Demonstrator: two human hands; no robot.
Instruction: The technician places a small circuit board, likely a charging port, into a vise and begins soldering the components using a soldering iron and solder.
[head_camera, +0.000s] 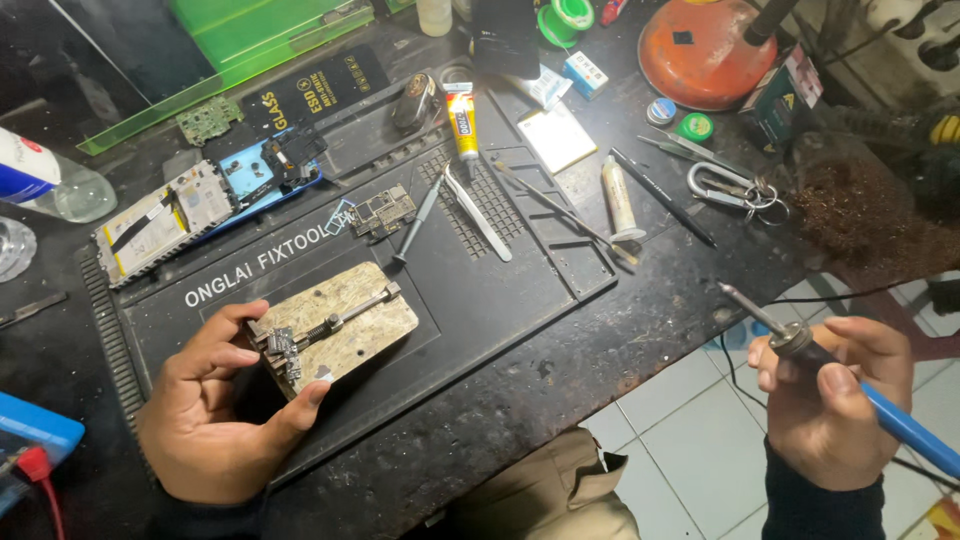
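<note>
Blue-handled soldering iron (845, 375) sits in the right hand (830, 400), fingers wrapped around its grip, metal tip angled up and toward the counter (560, 390), hanging off the counter's near edge above pale floor tiles (680, 430). Over on the other side, the left hand (215, 405) curls around the near end of a worn metal holder plate (335, 325), thumb and fingers pinching its corner, where a small circuit board (282, 350) is clamped just beside the fingertips. That plate rests on a black work mat (480, 290). The two hands are well apart, the iron's tip nowhere near the board.

Just beyond the plate, another small board (383, 212) lies on the mat, with a slim screwdriver (418, 222) and tweezers (478, 213) fanned out beside it, between the hands and farther back. Beyond the left hand, an opened blue phone (205, 200) lies flat. Farther still, a yellow glue tube (463, 125), a white tube (620, 200), a black pen (662, 197) and a carabiner with keys (730, 188) lie beyond the right hand, then an orange round base (705, 55) at the back.
</note>
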